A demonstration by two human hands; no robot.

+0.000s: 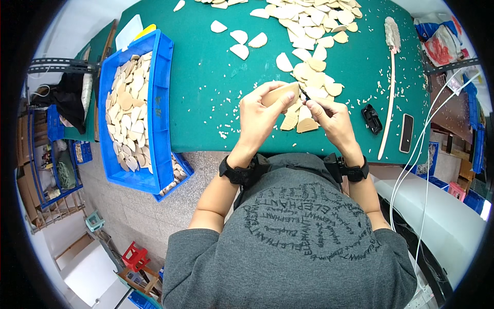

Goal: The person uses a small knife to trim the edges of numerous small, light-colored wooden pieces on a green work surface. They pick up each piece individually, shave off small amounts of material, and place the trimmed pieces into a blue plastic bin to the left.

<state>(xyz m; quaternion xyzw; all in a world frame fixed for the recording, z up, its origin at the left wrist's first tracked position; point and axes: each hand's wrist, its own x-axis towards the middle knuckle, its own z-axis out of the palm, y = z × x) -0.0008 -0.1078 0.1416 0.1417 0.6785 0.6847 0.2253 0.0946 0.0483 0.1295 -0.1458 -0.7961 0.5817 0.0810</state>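
My left hand [257, 114] is closed on a tan half-round piece [281, 93], held up over the near part of the table with its thumb on the face. In my right hand [337, 123] is a slim dark tool [304, 94], its tip at the piece's right edge; its exact kind is too small to make out. Below and behind my hands lie loose tan half-round pieces [307, 123] on the green table [206, 108]. They run back into a larger heap [309, 20]. A few paler pieces [240, 50] lie apart, left of the heap.
A blue crate [160, 108] full of similar pieces stands at the table's left edge, with another blue bin [181, 177] below it. At right lie a black case-like object [371, 119], a phone [406, 133] and a long-handled duster [392, 77]. White cables [423, 135] hang there. Small pale scraps dot the table.
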